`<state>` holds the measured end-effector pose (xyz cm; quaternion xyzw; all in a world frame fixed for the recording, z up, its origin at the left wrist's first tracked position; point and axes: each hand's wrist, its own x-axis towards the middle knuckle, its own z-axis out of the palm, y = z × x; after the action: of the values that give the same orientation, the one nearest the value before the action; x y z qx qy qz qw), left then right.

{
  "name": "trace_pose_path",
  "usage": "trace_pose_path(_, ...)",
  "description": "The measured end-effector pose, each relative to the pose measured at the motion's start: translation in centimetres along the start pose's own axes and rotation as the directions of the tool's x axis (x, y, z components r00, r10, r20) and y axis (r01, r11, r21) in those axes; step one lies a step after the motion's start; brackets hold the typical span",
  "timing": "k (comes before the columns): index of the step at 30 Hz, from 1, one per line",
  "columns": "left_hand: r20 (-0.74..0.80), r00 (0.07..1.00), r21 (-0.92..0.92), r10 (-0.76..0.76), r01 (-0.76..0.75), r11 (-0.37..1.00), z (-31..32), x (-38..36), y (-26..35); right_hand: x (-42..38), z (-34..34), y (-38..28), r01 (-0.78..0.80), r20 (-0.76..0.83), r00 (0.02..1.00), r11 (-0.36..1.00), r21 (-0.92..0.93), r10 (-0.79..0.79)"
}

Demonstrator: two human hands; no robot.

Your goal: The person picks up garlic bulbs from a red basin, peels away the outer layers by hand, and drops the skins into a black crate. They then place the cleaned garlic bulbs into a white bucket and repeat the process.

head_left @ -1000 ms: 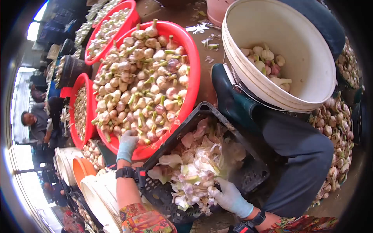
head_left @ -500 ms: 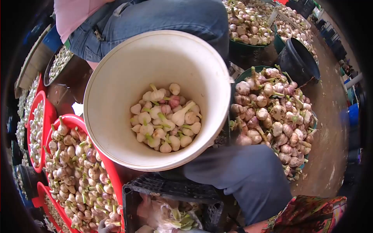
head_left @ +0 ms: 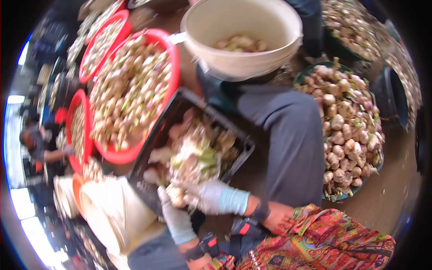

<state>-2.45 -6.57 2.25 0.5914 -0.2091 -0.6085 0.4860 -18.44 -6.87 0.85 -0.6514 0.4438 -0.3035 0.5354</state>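
Observation:
Over the near edge of a black crate (head_left: 240, 163), my two gloved hands meet around a garlic bulb (head_left: 176, 195). My left hand (head_left: 176, 221) has its fingers closed against the near left side of the bulb. From the right, my right hand (head_left: 210, 196), in a grey glove with a light blue cuff, grips the same bulb. Motion blur hides the exact finger placement. Inside the crate lie pale garlic skins and green-white trimmings (head_left: 195, 155).
A white bucket (head_left: 243, 56) with some garlic bulbs stands ahead. Red basins (head_left: 174, 74) full of garlic are on the left, a heaped green basin (head_left: 355, 130) on the right. White buckets (head_left: 114, 209) stand at lower left. Another person (head_left: 38, 146) sits at far left.
The view has swung down and to the left, so the bucket appears higher. One gloved hand was at the red basin's edge by some garlic; now both hands are together over the crate.

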Motion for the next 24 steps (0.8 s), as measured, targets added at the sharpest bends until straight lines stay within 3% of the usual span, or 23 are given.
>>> trace_pose_path(2, -0.047, 0.998, 0.029, 0.028, -0.027, 0.999, -1.5, -1.0, -1.4, 0.2, 1.9, 1.3, 0.077, 0.072, 0.995, 0.994, -0.079, -0.071)
trace_pose_path(3, -0.079, 0.996, 0.042, 0.05, -0.047, 0.998, -1.4, -1.6, -1.4, 0.3, 1.5, 0.8, 0.028, 0.211, 0.978, 0.991, -0.131, 0.0)
trace_pose_path(6, -0.125, 0.992, 0.051, 0.018, -0.011, 0.999, -2.6, -2.7, -1.6, -0.1, 2.7, 0.3, 0.055, 0.325, 0.945, 0.97, -0.238, 0.026)
trace_pose_path(9, -0.228, 0.973, 0.2, 0.024, 0.023, 0.98, -3.5, -2.5, -2.1, -0.3, 3.5, 0.0, 0.051, 0.397, 0.916, 0.961, -0.273, 0.065)
trace_pose_path(10, -0.227, 0.974, 0.196, 0.012, 0.034, 0.98, -3.7, -2.3, -2.6, -0.4, 3.9, 0.2, 0.039, 0.398, 0.914, 0.961, -0.275, 0.077)
trace_pose_path(13, -0.325, 0.916, 0.477, 0.236, -0.057, 0.877, -3.9, -1.8, -3.5, -0.7, 5.2, 0.8, 0.009, 0.355, 0.928, 0.948, -0.318, 0.11)
trace_pose_path(16, -0.308, 0.929, 0.612, 0.206, 0.027, 0.791, -3.0, -3.4, -1.9, -0.8, 6.3, 1.1, -0.006, 0.315, 0.944, 0.956, -0.292, 0.102)
trace_pose_path(18, -0.257, 0.926, 0.65, 0.278, -0.047, 0.759, -4.6, -3.1, -2.9, -0.7, 7.5, 2.2, 0.006, 0.19, 0.982, 0.995, -0.097, 0.012)
trace_pose_path(19, -0.222, 0.932, 0.633, 0.288, -0.087, 0.769, -4.9, -3.1, -2.9, -0.4, 8.4, 2.7, 0.115, 0.027, 0.993, 0.993, 0.003, -0.115)
trace_pose_path(20, -0.187, 0.935, 0.613, 0.301, -0.128, 0.779, -5.1, -3.1, -2.8, -0.5, 8.7, 3.5, 0.122, 0.029, 0.992, 0.993, -0.003, -0.122)
trace_pose_path(21, -0.173, 0.931, 0.623, 0.321, -0.149, 0.768, -5.4, -3.1, -2.9, -0.1, 7.0, 2.4, -0.21, 0.256, 0.955, 0.949, 0.235, 0.148)
trace_pose_path(22, -0.174, 0.929, 0.619, 0.325, -0.154, 0.77, -5.2, -3.5, -2.5, 0.1, 5.3, 1.4, -0.549, 0.517, 0.791, 0.752, 0.364, 0.327)
trace_pose_path(23, -0.195, 0.953, 0.545, 0.231, -0.09, 0.834, -4.8, -4.0, -1.8, 0.1, 3.9, 0.7, -0.56, 0.521, 0.783, 0.749, 0.354, 0.339)
trace_pose_path(24, -0.205, 0.97, 0.468, 0.133, -0.022, 0.884, -4.6, -4.2, -1.4, 0.3, 3.2, 0.6, -0.281, 0.404, 0.899, 0.93, 0.237, 0.169)
